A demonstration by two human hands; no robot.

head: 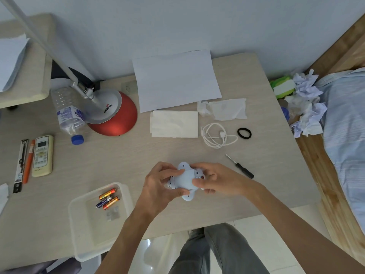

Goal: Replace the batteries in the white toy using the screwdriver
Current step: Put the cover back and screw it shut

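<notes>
Both hands cradle the toy (184, 179) just above the counter (138, 159): left hand (161, 184) and right hand (214, 181) curled around its sides. Looks light, hard, smooth plastic; grip the body, not the thin feet. Screwdriver (240, 166) lies untouched nearby.

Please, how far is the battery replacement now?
Both hands, left hand and right hand, hold the white toy above the table. The screwdriver lies unused to the right. Three batteries sit in the clear tray. Whether the compartment is open cannot be told; swapping and screwing may remain.
</notes>
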